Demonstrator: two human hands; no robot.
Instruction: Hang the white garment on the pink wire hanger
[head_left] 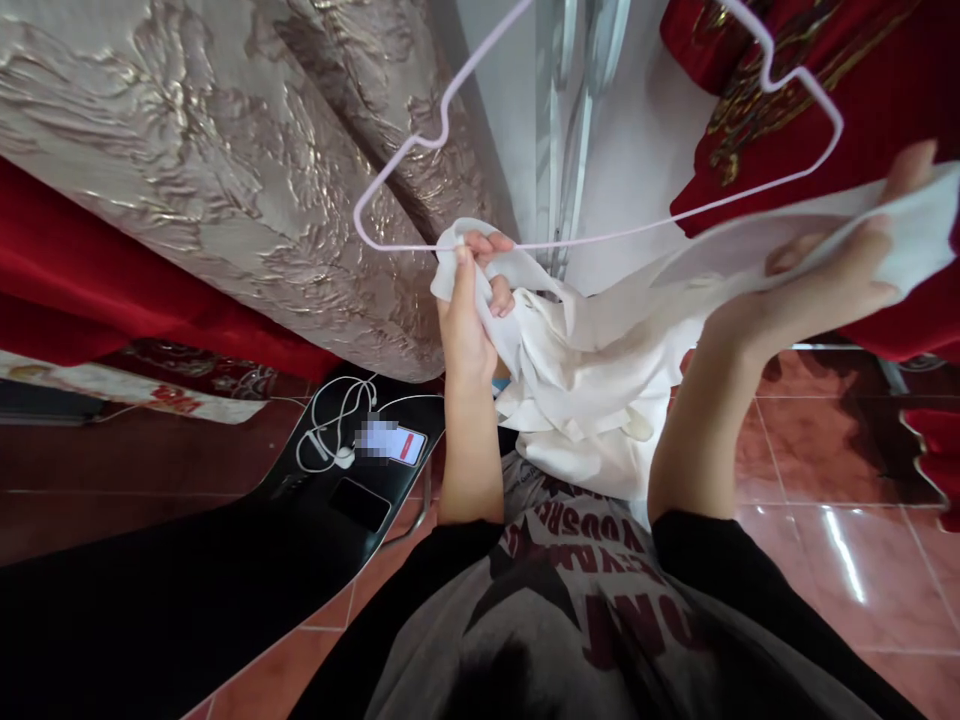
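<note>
Cloth of thin, partly sheer white fabric (600, 375) sags in folds between the two hands; it looks light, soft and quick to crease, so best taken by its edges. The left hand (469, 315) clamps one end at the lower bar of a thin, pale-lilac hanger (600, 238), while cloth runs among the right hand's fingers (855, 255), how tightly I cannot tell. Beyond, that hanger seems light yet stiff, its straight bar the surest hold.
</note>
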